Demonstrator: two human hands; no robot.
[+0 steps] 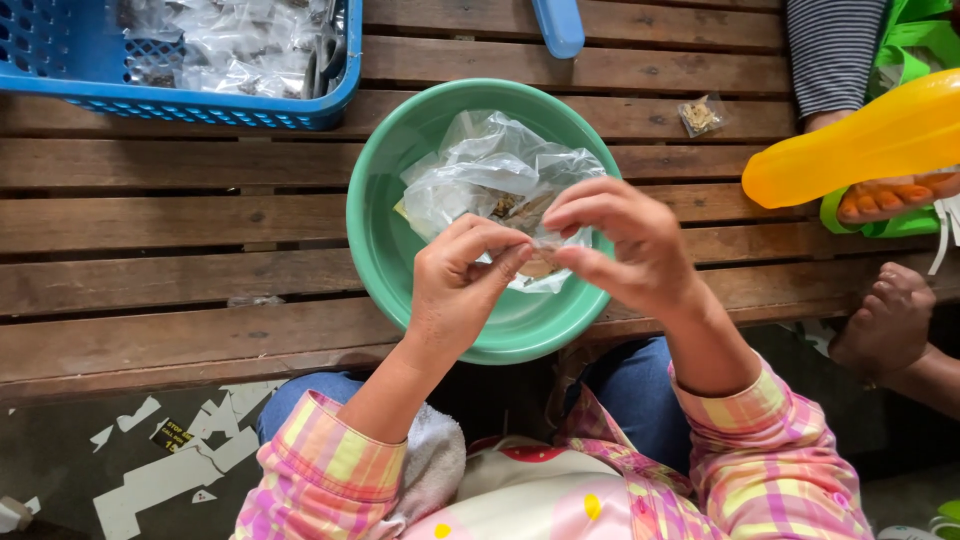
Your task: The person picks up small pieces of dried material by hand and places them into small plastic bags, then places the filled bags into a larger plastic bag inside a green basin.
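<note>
Left hand (462, 285) and right hand (622, 235) together pinch a small clear packet (540, 262) above a green bowl (375, 235) holding plastic bags (480, 160) on the wooden desk (150, 230).

A small clear plastic packet (540, 262) is pinched between the fingertips of the left hand (455, 290) and the right hand (625, 240), just above the near-right part of a green bowl (375, 235). Brownish dried contents are seen through its film (their exact kind cannot be told). The packet is held roughly flat, its upper edge hidden under the fingers. Just beyond it, a larger crumpled clear plastic bag (490, 165) is seen lying inside the bowl, open and puffed up, with a few brown scraps showing at its near side. The packet and the bag appear to be touching where they overlap.
</note>
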